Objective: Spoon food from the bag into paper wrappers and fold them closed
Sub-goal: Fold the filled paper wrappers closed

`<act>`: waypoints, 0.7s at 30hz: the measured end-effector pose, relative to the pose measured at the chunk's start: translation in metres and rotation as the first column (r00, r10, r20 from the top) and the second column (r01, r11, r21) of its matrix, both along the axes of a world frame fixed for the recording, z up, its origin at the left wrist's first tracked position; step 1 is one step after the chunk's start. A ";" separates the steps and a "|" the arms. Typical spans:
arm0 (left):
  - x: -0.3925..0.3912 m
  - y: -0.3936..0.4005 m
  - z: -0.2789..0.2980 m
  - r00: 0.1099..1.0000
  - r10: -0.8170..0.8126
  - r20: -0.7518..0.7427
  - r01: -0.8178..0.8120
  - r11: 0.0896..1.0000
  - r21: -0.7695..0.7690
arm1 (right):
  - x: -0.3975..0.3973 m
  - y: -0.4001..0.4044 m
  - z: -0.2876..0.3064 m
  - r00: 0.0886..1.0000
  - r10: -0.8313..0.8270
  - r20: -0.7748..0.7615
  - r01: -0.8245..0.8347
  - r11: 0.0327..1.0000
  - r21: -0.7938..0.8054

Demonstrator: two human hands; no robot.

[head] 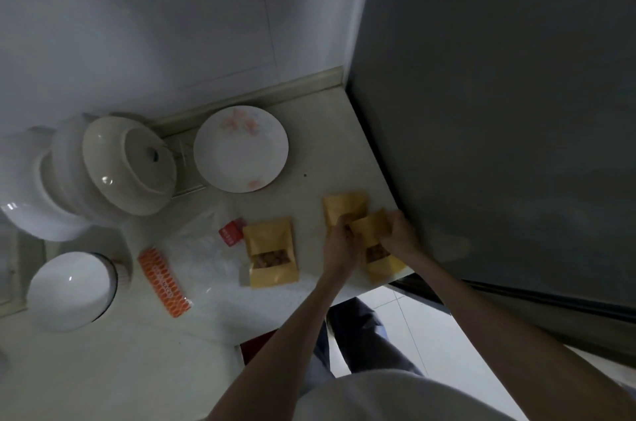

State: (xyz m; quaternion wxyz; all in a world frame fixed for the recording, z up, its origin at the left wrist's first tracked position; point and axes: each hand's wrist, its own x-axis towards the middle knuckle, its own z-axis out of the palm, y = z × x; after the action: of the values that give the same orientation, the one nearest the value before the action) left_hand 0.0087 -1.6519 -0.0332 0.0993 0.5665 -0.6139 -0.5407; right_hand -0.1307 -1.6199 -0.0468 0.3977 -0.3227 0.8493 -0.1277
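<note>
I have both hands on a paper wrapper (373, 241) at the tabletop's (309, 152) right edge: left hand (340, 234) pinching its top, right hand (401, 231) gripping the other side. I'd crease the top flat and evenly, keeping it upright so nothing spills. The clear bag (203, 248) lies left.

Held wrapper (373, 241): a tan paper pouch with a clear window showing brown food, lying tilted at the counter's right front corner, gripped at its top.
Far wrapper (344, 209): a tan pouch lying flat just behind the held one, partly covered by it.
Left wrapper (270, 252): a tan pouch lying flat, its window showing brown food, sitting well left of the others.
Bag (203, 262): clear plastic with an orange patterned strip, lying crumpled just left of the left wrapper.
</note>
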 end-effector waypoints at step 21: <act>0.118 -0.091 0.113 0.983 0.087 -0.160 -0.146 0.902 -0.407 | 0.086 -0.104 0.135 0.926 0.369 0.083 -0.281 0.817 -0.503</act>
State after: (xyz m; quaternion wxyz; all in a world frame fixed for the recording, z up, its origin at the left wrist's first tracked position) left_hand 0.1266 -1.7425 0.0800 0.2922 0.5292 -0.6719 -0.4279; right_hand -0.0446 -1.7243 0.0882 0.3942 -0.5395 0.6837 -0.2934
